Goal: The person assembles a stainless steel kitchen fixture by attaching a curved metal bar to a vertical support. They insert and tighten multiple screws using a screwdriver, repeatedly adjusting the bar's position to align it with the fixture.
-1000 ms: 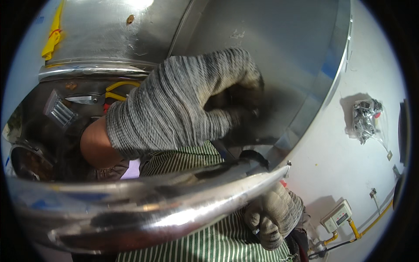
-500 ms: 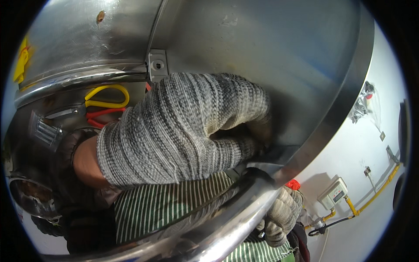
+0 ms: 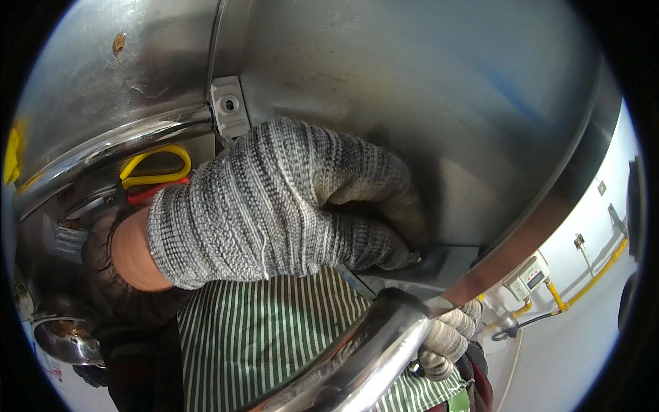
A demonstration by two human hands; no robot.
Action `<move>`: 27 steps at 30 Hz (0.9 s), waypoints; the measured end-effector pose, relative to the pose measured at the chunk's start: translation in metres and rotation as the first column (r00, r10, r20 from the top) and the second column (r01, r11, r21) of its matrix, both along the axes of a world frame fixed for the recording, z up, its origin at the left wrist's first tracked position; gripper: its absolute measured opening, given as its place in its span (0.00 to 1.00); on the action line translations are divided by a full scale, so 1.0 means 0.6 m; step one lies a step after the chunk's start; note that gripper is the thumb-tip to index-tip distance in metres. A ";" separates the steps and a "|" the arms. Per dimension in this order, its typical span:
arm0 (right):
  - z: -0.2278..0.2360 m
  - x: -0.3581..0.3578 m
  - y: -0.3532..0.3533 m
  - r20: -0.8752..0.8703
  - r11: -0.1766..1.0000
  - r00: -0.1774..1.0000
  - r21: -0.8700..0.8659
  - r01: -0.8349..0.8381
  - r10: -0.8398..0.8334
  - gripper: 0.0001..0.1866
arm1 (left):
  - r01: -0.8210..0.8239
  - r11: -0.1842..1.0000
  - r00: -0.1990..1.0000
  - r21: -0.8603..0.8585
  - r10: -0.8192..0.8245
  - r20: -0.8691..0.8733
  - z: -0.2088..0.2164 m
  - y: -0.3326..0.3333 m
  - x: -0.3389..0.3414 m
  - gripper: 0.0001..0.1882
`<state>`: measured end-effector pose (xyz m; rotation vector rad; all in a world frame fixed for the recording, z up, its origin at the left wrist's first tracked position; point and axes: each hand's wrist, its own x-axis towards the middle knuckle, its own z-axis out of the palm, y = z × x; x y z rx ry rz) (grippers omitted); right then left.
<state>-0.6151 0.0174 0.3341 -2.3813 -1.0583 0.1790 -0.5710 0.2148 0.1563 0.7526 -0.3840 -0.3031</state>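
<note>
My left hand [image 3: 274, 202], in a grey-and-white striped knit glove, reaches from the left across a stainless-steel panel [image 3: 425, 89]. Its thumb and fingers come together near the panel's lower edge, by a flat metal strip [image 3: 449, 261]. A tiny shiny spot shows at the thumb tip, too small to name. Lower right, behind a polished steel tube [image 3: 384, 350], my right hand [image 3: 446, 343] wears a similar glove. Its fingers are curled, with a small dark metallic bit beside them; the tube and panel rim hide the rest.
A metal bracket with a hole [image 3: 228, 104] joins the panel and a second polished tube [image 3: 123, 144]. Yellow-and-red-handled scissors [image 3: 156, 165] lie behind my left wrist, near a small clear packet [image 3: 68, 237]. A steel bowl [image 3: 68, 341] is lower left. A meter box [image 3: 526, 275] and yellow pipe [image 3: 590, 280] are on the wall.
The view has shifted, so the bracket, scissors and upper tube sit further left. My left fingertips remain near the panel's lower edge, where more of the flat strip shows. The red item by my right hand is out of sight.
</note>
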 end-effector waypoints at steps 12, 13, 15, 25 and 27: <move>0.017 0.004 -0.004 0.060 0.972 0.991 -0.213 -0.101 0.117 0.10 | 0.121 0.989 0.991 -0.085 -0.125 -0.045 -0.006 -0.006 0.000 0.11; 0.016 0.007 0.000 0.048 0.965 0.992 -0.242 -0.101 0.115 0.10 | 0.076 0.992 0.995 -0.101 -0.082 -0.056 -0.005 -0.022 -0.004 0.11; 0.014 0.012 0.006 0.050 0.966 0.992 -0.240 -0.100 0.115 0.10 | -0.057 0.989 0.995 -0.135 0.044 -0.092 -0.003 -0.054 -0.017 0.11; -0.021 0.001 -0.004 0.431 0.964 0.865 -0.170 -0.203 0.258 0.10 | -0.147 0.910 0.987 0.387 0.160 -0.001 0.044 -0.007 -0.099 0.16; -0.015 0.006 -0.007 0.355 0.957 0.892 -0.179 -0.227 0.278 0.13 | -0.248 0.819 0.968 0.517 0.226 0.106 0.068 0.001 -0.115 0.17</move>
